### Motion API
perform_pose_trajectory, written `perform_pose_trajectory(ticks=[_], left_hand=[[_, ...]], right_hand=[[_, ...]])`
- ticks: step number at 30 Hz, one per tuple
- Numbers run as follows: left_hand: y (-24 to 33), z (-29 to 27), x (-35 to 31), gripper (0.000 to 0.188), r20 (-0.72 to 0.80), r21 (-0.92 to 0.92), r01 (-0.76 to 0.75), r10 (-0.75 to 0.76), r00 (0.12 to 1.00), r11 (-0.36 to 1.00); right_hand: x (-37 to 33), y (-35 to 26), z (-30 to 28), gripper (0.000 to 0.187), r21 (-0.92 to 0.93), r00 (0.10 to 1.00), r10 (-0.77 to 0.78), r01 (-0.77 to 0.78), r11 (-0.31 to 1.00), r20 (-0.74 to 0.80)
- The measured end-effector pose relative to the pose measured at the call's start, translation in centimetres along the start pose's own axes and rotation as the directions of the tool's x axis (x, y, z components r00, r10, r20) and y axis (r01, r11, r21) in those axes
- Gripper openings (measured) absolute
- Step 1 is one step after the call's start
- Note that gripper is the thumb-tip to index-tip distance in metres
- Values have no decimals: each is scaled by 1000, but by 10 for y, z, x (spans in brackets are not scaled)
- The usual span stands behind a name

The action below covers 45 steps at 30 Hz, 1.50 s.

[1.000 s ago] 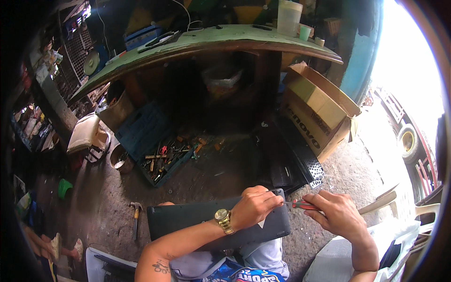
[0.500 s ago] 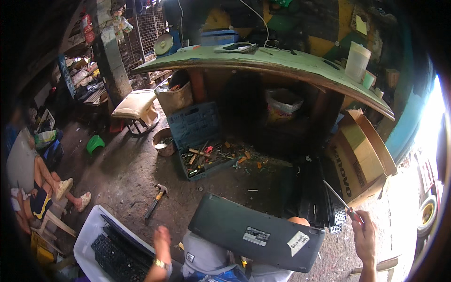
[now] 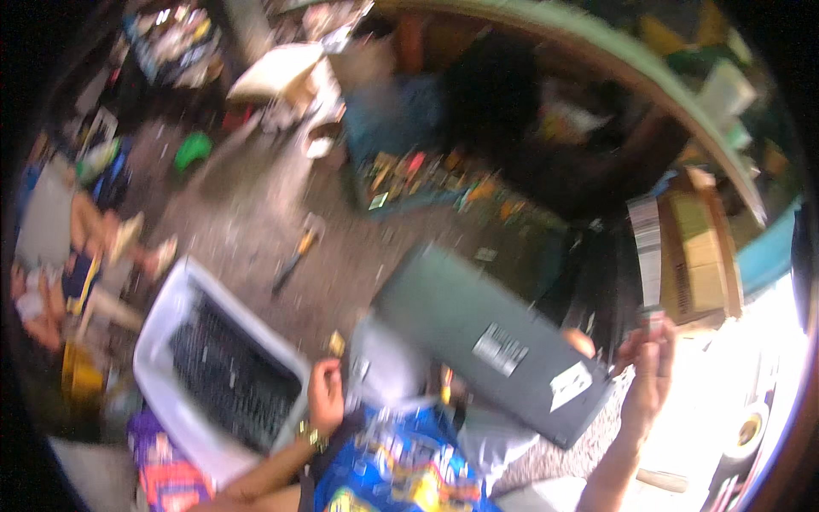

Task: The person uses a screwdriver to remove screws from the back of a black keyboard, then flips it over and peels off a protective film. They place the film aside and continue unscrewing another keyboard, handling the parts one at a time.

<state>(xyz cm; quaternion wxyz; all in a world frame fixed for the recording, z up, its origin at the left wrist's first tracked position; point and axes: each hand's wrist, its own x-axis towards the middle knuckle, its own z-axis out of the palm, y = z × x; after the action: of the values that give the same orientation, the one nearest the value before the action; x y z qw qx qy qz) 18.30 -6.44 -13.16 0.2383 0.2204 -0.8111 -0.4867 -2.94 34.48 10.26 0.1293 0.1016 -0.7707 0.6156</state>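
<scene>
Across my lap lies a dark keyboard (image 3: 465, 328), underside up, with two pale labels toward its right end. My right hand (image 3: 653, 371) is closed round the handle of a screwdriver (image 3: 652, 317) just off the keyboard's right end. Its shaft points up and is smeared by motion. My left hand (image 3: 326, 397), a watch on its wrist, is between the white tub (image 3: 162, 341) and my lap. Its fingers are blurred. More black keyboards (image 3: 230, 367) lie inside the tub.
Ahead on the floor lie a hammer (image 3: 297, 256) and an open toolbox (image 3: 363, 200) of jumbled tools. A cardboard box (image 3: 695, 256) stands at right beside black panels (image 3: 584, 282). A green-topped bench (image 3: 597, 55) spans the back. At left another person's legs (image 3: 94, 226) show.
My view has swung down and blurred. The keyboard slants more, its right end nearer me. My left hand has drawn back toward my lap; the right still grips the upright screwdriver.
</scene>
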Motion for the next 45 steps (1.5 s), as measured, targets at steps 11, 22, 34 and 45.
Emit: perform_pose_trajectory(ticks=[11,22,34,45], left_hand=[[-2,-5,11,18,181,180,-86,53,982,980],[-83,-10,-4,42,110,298,-45,12,994,954],[-78,8,10,39,-49,190,16,-7,999,982],[-41,19,15,37,-2,88,73,-73,997,993]], right_hand=[[-34,12,63,43,436,954,258,-299,849,152],[-34,-2,9,41,117,962,202,-183,976,-184],[12,-84,9,19,-613,866,-162,455,646,472],[47,-80,48,16,-610,754,-114,602,515,648]])
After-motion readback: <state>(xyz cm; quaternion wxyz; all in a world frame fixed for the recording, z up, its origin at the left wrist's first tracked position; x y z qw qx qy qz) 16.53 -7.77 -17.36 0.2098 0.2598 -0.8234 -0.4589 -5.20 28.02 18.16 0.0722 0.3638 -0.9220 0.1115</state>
